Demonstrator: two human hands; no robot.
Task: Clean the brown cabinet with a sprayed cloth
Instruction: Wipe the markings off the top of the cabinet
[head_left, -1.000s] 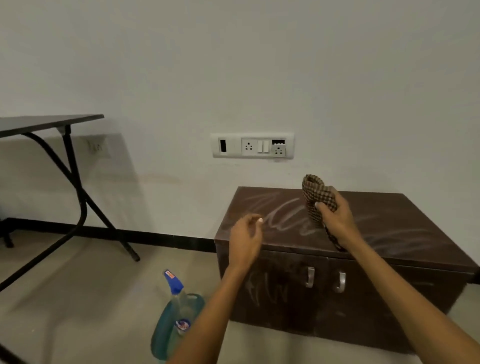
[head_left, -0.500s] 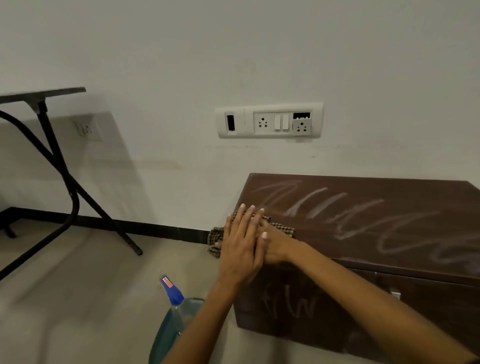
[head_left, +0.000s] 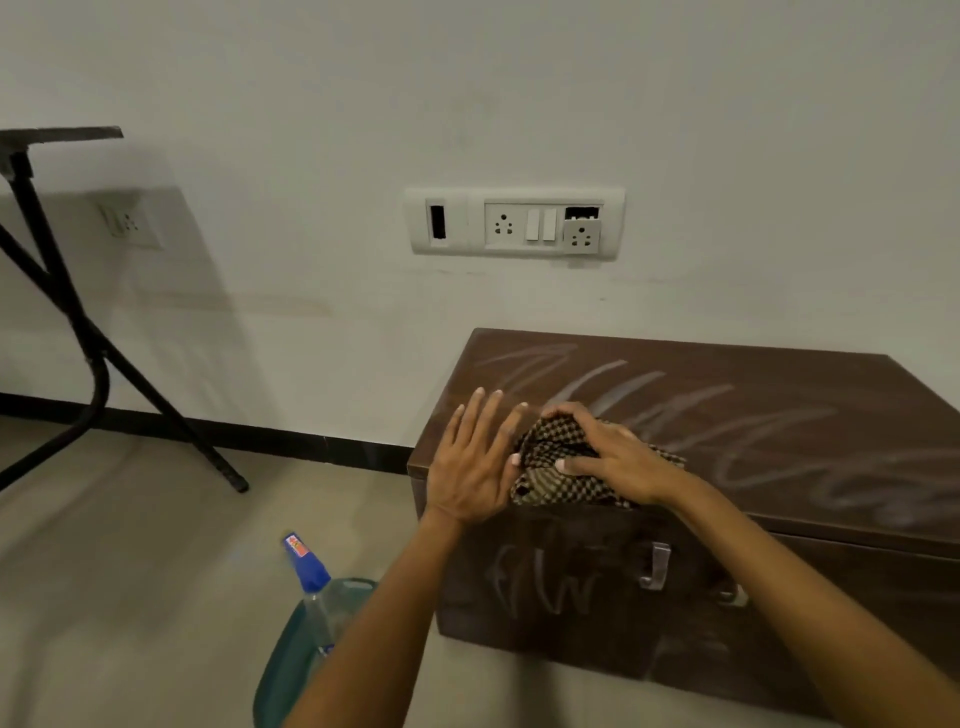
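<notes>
Now right hand (head_left: 618, 462) clutches the checked cloth (head_left: 550, 467) on the cabinet (head_left: 727, 415); left hand (head_left: 472, 467) flat (fingers spread).

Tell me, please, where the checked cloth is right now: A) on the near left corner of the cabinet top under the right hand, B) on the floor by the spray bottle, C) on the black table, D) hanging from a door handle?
A: the cloth lies bunched on the cabinet top's near left corner, the right hand pressing on it and the left hand open beside it.
</notes>
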